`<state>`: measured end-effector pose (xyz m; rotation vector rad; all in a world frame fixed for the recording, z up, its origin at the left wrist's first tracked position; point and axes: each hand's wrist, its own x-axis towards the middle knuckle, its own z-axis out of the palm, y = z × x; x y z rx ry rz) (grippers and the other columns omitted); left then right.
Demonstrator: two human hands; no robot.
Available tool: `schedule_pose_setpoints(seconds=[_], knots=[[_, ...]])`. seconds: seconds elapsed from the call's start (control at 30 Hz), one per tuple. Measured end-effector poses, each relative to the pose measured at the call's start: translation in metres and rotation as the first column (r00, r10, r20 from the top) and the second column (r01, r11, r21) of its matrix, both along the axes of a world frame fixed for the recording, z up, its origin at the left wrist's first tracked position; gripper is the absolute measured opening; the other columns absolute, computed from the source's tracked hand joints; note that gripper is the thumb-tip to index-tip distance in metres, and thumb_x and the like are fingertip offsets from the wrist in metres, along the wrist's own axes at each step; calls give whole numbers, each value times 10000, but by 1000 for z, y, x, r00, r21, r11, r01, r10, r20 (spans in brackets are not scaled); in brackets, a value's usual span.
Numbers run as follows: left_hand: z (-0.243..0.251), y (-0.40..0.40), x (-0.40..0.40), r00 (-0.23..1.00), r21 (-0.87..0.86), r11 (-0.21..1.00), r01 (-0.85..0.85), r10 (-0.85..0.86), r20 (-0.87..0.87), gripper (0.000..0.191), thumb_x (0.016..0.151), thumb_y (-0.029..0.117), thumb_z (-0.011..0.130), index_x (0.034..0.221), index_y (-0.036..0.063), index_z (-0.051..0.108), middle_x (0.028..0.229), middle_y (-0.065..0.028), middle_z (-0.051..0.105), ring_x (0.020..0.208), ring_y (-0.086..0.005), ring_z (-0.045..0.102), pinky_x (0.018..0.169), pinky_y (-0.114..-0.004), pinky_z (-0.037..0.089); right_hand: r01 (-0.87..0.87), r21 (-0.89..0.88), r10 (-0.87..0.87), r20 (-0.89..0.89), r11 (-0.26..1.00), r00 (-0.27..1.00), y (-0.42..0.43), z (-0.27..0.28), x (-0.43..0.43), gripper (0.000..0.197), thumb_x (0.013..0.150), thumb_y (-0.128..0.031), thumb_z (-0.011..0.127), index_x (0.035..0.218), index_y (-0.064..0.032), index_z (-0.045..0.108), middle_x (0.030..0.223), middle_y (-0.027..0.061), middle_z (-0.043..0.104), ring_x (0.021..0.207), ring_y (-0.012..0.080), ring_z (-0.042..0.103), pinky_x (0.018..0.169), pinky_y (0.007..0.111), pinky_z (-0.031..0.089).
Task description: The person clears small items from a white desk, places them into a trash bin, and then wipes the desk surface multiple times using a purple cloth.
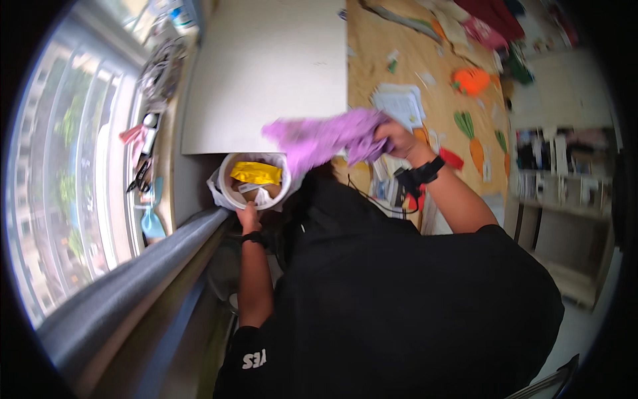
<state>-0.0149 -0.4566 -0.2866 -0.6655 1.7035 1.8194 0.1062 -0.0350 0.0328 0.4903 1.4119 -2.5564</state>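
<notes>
My right hand (398, 142) grips a crumpled purple cloth (339, 134), which hangs blurred across the edge of the white tabletop. Below that edge, my left hand (248, 216) holds the near rim of a round white trash bin (224, 187). A white plastic bag (216, 193) lines the bin and folds over its outside. Inside lie a bright yellow packet (255, 172), some brown material and a piece of white paper or tissue (263, 195). The cloth's lower end hangs close to the bin's right rim; whether they touch I cannot tell.
A white tabletop (269, 75) stands ahead. To its right, a wooden surface (369, 60) bears papers (398, 102), an orange plush item (471, 82) and a black cable (384, 208). On the left, a windowsill holds tangled cords (159, 70) beside the window. A grey curtain (134, 264) hangs near my left arm.
</notes>
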Motion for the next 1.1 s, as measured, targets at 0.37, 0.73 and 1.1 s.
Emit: schedule_pose_setpoints(seconds=[0.37,0.73,1.1], knots=[[3,-11,-57,965,-100,992,73,-45,260,533,809,60,649,1311,42,471,1224,-151,548,1083,-332,592,866,-484,556,837,-262,-870,-26,481,492,-13,-11,205,520,872,-109,571,1370,18,488,1330,173,589,1243,382,573,1058,589,464],[0,-13,-67,924,-118,981,152,-98,370,392,843,102,666,1196,-11,537,1088,-157,588,994,-295,614,829,-427,584,828,-258,-816,182,499,549,4,-67,175,296,909,-127,607,1184,-19,612,1126,140,689,1082,304,660,1033,552,480],[8,-19,-64,939,-127,982,139,-90,333,343,834,117,660,1154,35,571,1040,-134,616,955,-289,632,793,-402,574,706,414,-745,-93,574,660,-7,28,134,382,814,-64,658,1190,-22,601,968,76,685,822,219,679,745,319,561]])
